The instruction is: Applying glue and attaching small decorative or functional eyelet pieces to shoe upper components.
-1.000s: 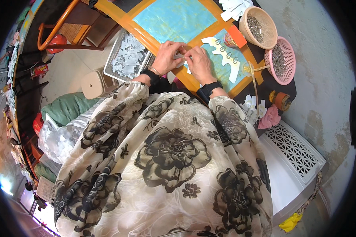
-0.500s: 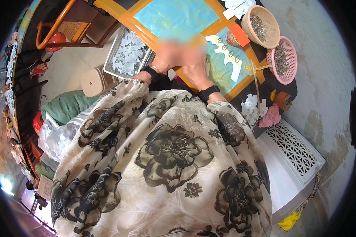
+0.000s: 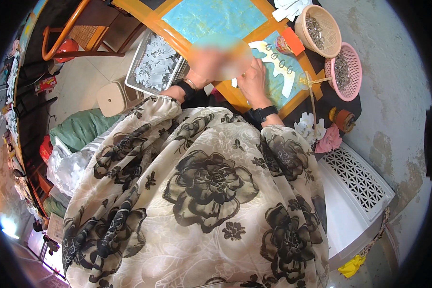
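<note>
My left hand is over the front edge of the table, a dark band on its wrist; a blur covers its fingers. Close beside it on the right, my right hand has its fingers curled inward, with the tips lost in the same blur. What it pinches cannot be made out, though a bit of a white piece shows beside it. To the right of that hand lies a white wavy-edged strip with several metal rings along it, on a blue sheet edged with brown tape.
At the right stand a peach basket and a pink basket with metal pieces. Left of the table, a white crate holds white cut pieces beside a beige stool. An orange-topped container and a tape roll rest on the table.
My right hand has moved a little to the right, away from the left hand. A white bit now shows between them. The left hand stays about where it was.
</note>
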Demonstrator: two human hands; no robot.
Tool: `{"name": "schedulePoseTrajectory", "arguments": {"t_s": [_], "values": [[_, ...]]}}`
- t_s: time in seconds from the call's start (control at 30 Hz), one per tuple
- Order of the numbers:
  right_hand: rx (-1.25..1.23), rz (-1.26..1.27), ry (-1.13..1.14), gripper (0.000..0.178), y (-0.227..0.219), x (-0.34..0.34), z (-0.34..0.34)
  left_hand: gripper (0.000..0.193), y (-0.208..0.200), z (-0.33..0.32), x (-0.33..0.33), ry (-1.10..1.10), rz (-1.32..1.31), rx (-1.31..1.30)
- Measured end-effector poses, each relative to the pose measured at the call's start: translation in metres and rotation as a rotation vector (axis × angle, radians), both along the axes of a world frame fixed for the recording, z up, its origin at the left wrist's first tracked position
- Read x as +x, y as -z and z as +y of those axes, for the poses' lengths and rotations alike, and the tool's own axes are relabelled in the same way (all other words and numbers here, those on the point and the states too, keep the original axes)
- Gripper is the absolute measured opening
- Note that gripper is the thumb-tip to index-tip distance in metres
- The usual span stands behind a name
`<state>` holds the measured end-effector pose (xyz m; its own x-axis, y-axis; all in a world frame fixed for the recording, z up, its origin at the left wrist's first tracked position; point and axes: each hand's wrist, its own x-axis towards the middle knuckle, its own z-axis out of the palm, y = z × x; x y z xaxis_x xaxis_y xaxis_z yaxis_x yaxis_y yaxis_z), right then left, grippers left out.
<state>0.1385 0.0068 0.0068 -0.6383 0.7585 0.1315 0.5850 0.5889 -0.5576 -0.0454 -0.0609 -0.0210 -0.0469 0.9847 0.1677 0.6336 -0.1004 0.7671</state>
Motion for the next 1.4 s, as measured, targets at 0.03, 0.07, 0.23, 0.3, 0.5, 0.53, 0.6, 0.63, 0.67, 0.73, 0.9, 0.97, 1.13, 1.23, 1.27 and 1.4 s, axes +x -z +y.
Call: {"name": "schedulePoseTrajectory", "arguments": {"t_s": [0.03,0.07,0.23,0.3,0.5,0.53,0.6,0.63,0.67,0.73,0.9,0.97,1.13,1.23,1.27,1.4], "values": [[-0.003,0.003,-0.027,0.018,0.001,-0.003,0.000,0.039,-0.002,0.000,0.001,-0.030,-0.038,-0.026],[-0.005,0.005,-0.030,0.018,0.000,-0.004,0.001,0.039,-0.001,0.000,0.002,-0.034,-0.037,-0.028],[0.103,-0.049,-0.125,0.011,0.000,-0.011,0.006,0.042,-0.001,0.000,0.002,-0.037,-0.047,-0.002],[0.109,-0.059,-0.146,0.010,-0.003,-0.008,0.010,0.039,-0.003,0.000,0.007,-0.032,-0.045,0.004],[0.248,-0.041,-0.251,0.009,-0.001,-0.003,0.009,0.028,0.000,-0.001,0.009,0.004,0.045,0.012],[0.289,-0.045,-0.257,0.009,-0.001,-0.003,0.007,0.025,0.002,0.000,0.007,0.024,0.065,0.022],[0.276,-0.020,-0.239,0.009,0.001,-0.001,0.006,0.021,0.008,0.002,0.005,0.035,0.033,0.051],[0.266,0.007,-0.223,0.010,0.002,0.001,0.005,0.016,0.010,0.001,0.004,0.043,0.002,0.082],[0.265,0.004,-0.219,0.010,0.004,0.003,0.002,0.016,0.008,0.001,0.004,0.048,-0.001,0.081],[0.108,0.100,-0.080,0.010,0.008,0.009,-0.004,0.016,0.004,0.002,0.003,0.074,0.007,0.042],[0.032,0.176,-0.009,0.011,0.009,0.012,0.003,0.017,0.000,0.001,0.003,0.082,0.028,0.069],[0.047,0.159,-0.036,0.010,0.008,0.010,0.009,0.017,0.002,0.000,0.003,0.081,0.039,0.090],[0.086,-0.013,-0.209,0.009,0.001,0.005,0.018,0.010,0.006,-0.002,0.003,0.066,0.095,0.114],[0.099,-0.089,-0.263,0.007,-0.004,0.000,0.023,0.013,0.014,-0.002,0.003,0.065,0.083,0.123],[0.102,-0.086,-0.266,0.007,-0.005,-0.001,0.024,0.013,0.013,-0.002,0.003,0.062,0.087,0.125],[0.116,-0.076,-0.297,0.006,-0.003,-0.006,0.027,0.023,0.008,-0.003,0.005,0.003,0.003,0.034]]}}
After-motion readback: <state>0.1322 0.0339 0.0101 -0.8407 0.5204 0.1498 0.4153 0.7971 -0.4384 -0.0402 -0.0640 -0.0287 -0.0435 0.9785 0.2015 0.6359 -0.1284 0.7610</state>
